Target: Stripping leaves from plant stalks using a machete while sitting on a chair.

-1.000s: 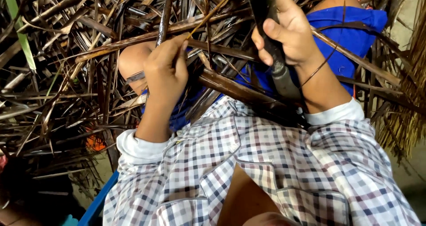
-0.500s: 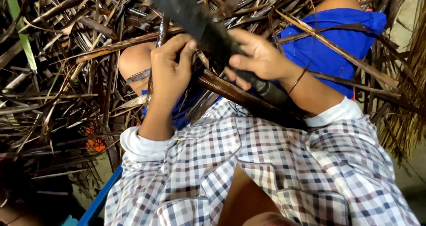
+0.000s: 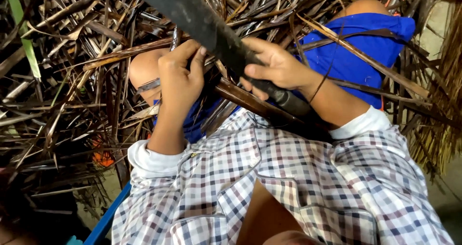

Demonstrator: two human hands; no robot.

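**Blade and leaf strip held over a heap of dry fronds**

Hands meet above the person's lap, seen from the head camera. The right hand (image 3: 276,69) is closed around the dark handle of a long blade (image 3: 207,26), which runs up and to the left from the fist, its tip cut off by the top edge of the view. The left hand (image 3: 182,79) is closed in a pinch on a thin dark leaf strip (image 3: 174,38), which rises steeply from the fingers; thumb and fingertips press together just beside the flat of the blade. Whether blade and strip touch cannot be told. A thin dark cord circles the right wrist. Both forearms emerge from the rolled white cuffs of a checked shirt (image 3: 308,177). Beneath the hands, blue shorts (image 3: 356,52) cover the thighs, with bare knees showing at either side. A broad brown frond stalk (image 3: 250,100) lies slantwise across the lap, under the right hand. Around and beyond the knees, a tangled pile of dry brown fronds (image 3: 67,81) fills the view; one green leaf (image 3: 24,33) stands at the far left.
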